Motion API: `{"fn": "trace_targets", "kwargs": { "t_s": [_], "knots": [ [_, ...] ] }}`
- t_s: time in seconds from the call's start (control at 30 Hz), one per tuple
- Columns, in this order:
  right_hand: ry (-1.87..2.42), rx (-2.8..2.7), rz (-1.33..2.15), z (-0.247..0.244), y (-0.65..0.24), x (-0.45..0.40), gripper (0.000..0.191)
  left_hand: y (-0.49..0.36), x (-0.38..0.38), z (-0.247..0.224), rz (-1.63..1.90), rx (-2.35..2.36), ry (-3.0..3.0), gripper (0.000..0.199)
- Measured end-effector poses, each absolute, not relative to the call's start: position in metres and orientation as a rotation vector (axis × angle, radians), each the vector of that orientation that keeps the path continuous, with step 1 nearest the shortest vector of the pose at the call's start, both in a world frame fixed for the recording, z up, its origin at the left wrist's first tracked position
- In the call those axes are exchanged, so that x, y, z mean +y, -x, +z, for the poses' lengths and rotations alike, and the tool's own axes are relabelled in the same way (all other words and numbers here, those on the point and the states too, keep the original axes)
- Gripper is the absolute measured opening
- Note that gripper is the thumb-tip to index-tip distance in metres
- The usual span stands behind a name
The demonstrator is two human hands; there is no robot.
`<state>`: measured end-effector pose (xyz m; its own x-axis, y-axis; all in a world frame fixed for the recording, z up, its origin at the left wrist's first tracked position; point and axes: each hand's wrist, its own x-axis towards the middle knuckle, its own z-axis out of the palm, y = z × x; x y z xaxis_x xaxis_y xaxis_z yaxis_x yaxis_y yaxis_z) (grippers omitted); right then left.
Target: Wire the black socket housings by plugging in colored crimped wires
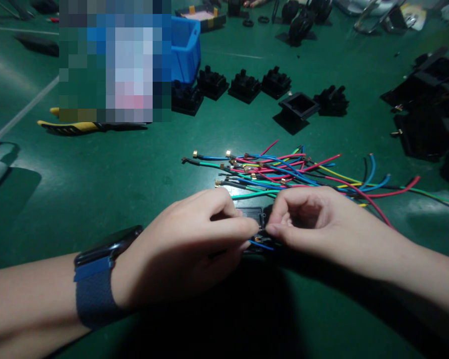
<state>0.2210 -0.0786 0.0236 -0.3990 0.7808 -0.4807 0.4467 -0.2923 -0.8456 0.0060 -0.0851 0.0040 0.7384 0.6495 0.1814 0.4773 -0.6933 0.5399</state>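
Observation:
My left hand (198, 229), with a dark watch on its wrist, is closed over the left part of a small black plastic housing (251, 215). My right hand (307, 217) pinches at the housing's right edge, thumb and forefinger together. What lies between the fingertips of either hand is too small to make out. A short blue wire (262, 245) comes out below my left fingertips. Part of the housing is hidden under my left hand. Just beyond both hands lies a loose pile of red, blue, green and yellow wires (303, 172), some with brass terminals.
Yellow-and-black pliers (78, 128) lie at the left. A blue bin (187, 52) stands at the back beside a blurred patch. Several black housings (245, 85) form a row behind the wires; more black parts (426, 109) are heaped at the right.

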Motion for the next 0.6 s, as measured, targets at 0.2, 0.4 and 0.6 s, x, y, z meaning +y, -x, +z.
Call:
{"fn": "trace_targets", "kwargs": {
  "t_s": [0.2,0.4,0.6],
  "knots": [
    [1.539,-1.671,1.755,0.0242,-0.2207,-0.0783,0.008,-0.0062,-0.0856,0.0045,0.507,0.860,-2.478,0.020],
    [1.544,-1.661,1.757,0.0240,-0.2209,-0.0786,0.008,-0.0061,-0.0856,0.0030,0.508,0.865,-2.466,0.022],
    [1.537,-1.673,1.746,0.0240,-0.2200,-0.0789,0.007,-0.0065,-0.0850,0.0034,0.512,0.859,-2.471,0.021]
  ]
}}
